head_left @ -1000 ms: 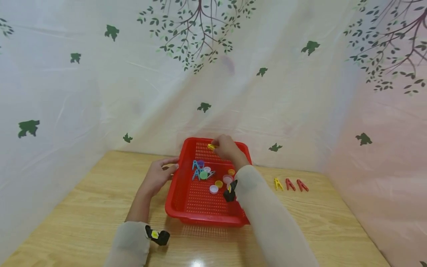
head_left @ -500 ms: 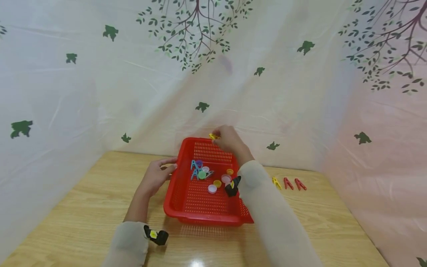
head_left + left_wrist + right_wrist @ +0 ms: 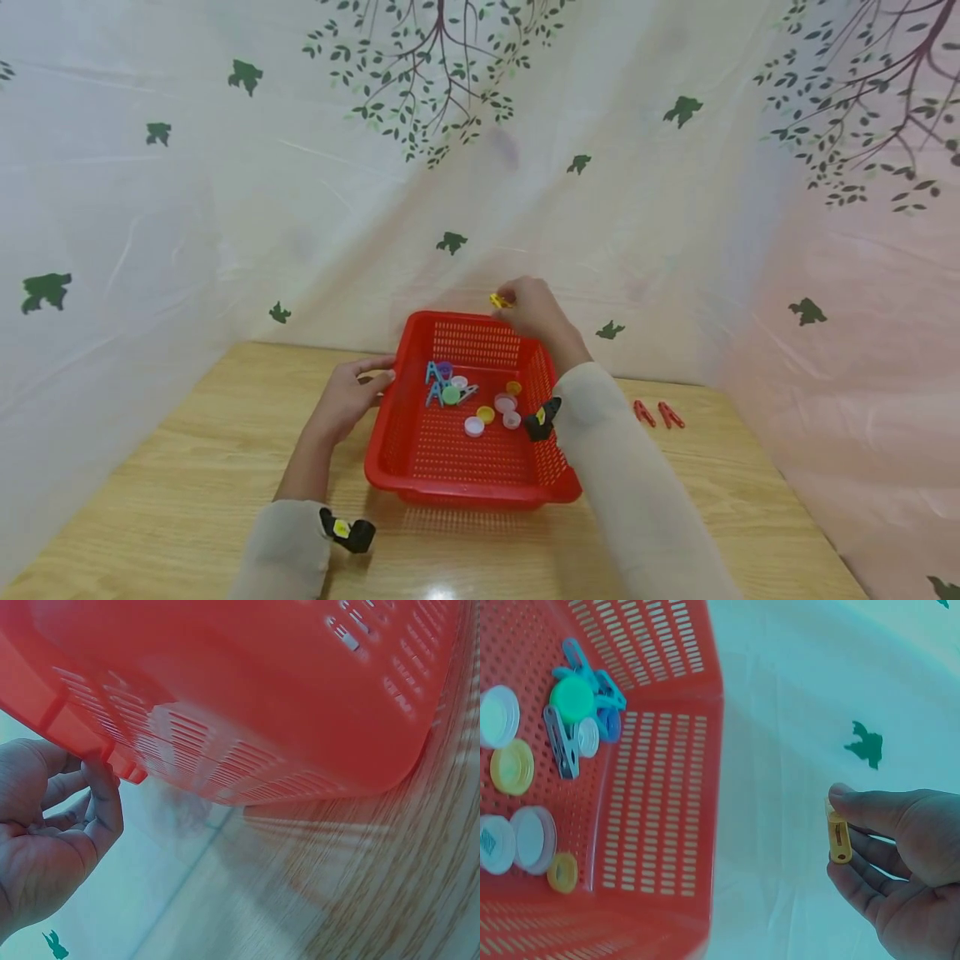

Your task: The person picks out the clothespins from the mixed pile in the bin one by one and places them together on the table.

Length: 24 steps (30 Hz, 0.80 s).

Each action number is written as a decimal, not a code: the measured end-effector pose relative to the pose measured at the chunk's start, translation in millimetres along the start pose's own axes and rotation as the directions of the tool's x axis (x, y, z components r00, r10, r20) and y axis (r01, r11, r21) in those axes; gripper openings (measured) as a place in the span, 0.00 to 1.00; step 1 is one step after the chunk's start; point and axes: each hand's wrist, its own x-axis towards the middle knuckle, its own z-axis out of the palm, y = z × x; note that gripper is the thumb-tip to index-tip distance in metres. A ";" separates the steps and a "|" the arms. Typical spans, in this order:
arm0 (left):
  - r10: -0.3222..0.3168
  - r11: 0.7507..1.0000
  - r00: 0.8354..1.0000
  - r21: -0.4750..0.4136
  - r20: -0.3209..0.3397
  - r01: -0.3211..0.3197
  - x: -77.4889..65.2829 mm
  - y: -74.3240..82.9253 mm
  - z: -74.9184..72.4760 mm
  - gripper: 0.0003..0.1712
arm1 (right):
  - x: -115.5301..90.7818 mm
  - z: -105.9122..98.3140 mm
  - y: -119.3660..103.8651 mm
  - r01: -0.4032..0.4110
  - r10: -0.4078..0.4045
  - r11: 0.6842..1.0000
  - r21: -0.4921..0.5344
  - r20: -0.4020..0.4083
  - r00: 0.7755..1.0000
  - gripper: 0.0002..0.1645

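Observation:
My right hand [image 3: 536, 310] pinches a yellow clothespin [image 3: 839, 838] between thumb and fingers, just above the back rim of a red plastic basket [image 3: 480, 490]. In the right wrist view the clothespin is beyond the basket's edge, against the pale cloth. At the basket's left side, my left hand [image 3: 351, 402] holds the rim; the left wrist view shows curled fingers at its underside. Inside the basket lie light-blue clothespins [image 3: 435, 393], a grey clothespin [image 3: 562, 742], a green cap [image 3: 451, 395] and several white, pink, yellow and purple caps.
Two red clothespins [image 3: 671, 414] lie on the wooden table [image 3: 187, 467] right of the basket. A pale cloth [image 3: 337, 233] with printed leaves and branches hangs behind and at the sides. The right sleeve [image 3: 622, 467] crosses above the basket's right edge.
My right hand has risen from inside the basket's far end and shifted right, still pinching the yellow clothespin. The sleeve now hides the table's yellow clothespin. My left hand stays at the rim.

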 end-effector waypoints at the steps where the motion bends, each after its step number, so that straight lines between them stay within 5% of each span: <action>1: -0.003 1.000 1.000 0.003 0.000 0.003 0.0 0.0 -0.2 0.22 | -0.6 -1.5 2.0 0.008 -0.008 1.000 -0.006 -0.003 1.000 0.21; 24: -0.002 1.000 1.000 -0.006 -0.002 0.002 -0.1 -0.7 0.8 0.22 | -28.7 -39.1 65.1 -0.028 0.019 0.994 -0.108 -0.083 0.996 0.22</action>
